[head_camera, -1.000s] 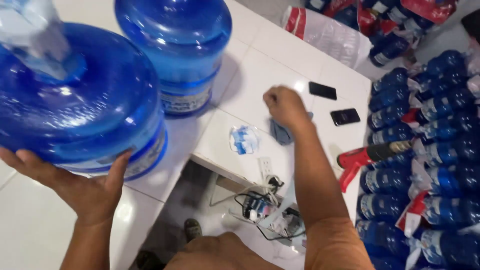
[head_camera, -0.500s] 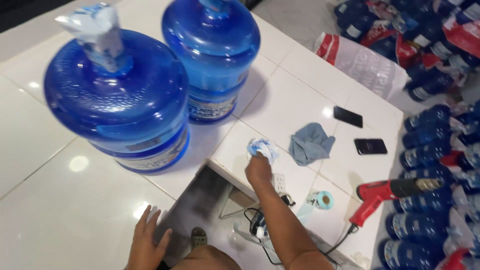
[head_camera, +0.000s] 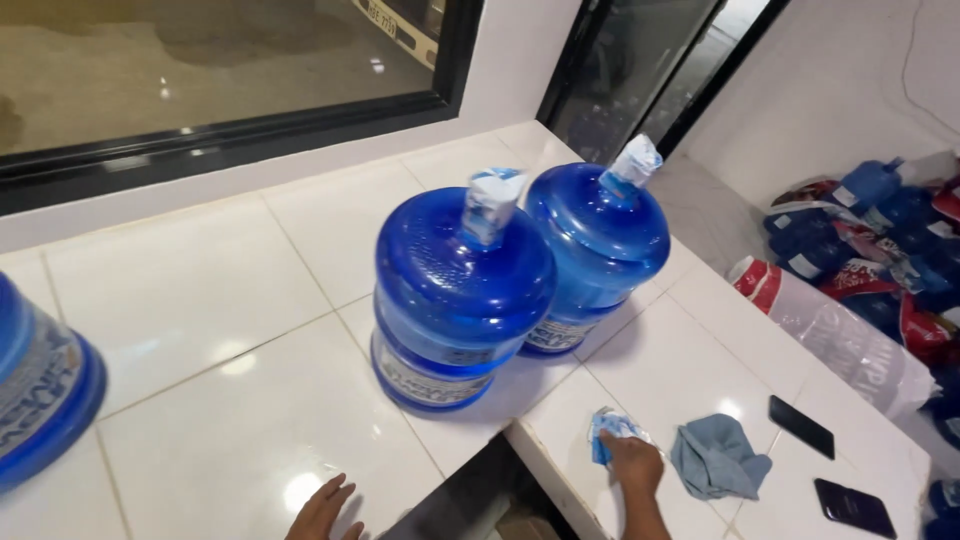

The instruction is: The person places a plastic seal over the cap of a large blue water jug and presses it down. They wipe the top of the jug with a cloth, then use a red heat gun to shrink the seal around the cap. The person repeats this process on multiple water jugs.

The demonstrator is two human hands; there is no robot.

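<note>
Two large blue water jugs (head_camera: 460, 290) (head_camera: 598, 250) stand side by side on the white tiled counter (head_camera: 230, 330), each with a plastic-wrapped cap. My left hand (head_camera: 322, 512) rests flat at the counter's near edge, fingers spread, holding nothing. My right hand (head_camera: 633, 462) lies on the counter at the lower right, its fingers on a small blue-and-white plastic wrapper (head_camera: 608, 428). A crumpled blue-grey cloth (head_camera: 718, 458) lies just right of that hand.
A third blue jug (head_camera: 40, 385) shows at the left edge. Two dark phones (head_camera: 801, 426) (head_camera: 853, 507) lie on the counter at the right. A clear bag of blue and red caps (head_camera: 850, 330) sits beyond. A dark-framed window (head_camera: 220, 70) runs behind.
The view has tilted up and back, so both jugs now stand farther off. My left hand has come onto the counter edge. My right hand stays on the wrapper.
</note>
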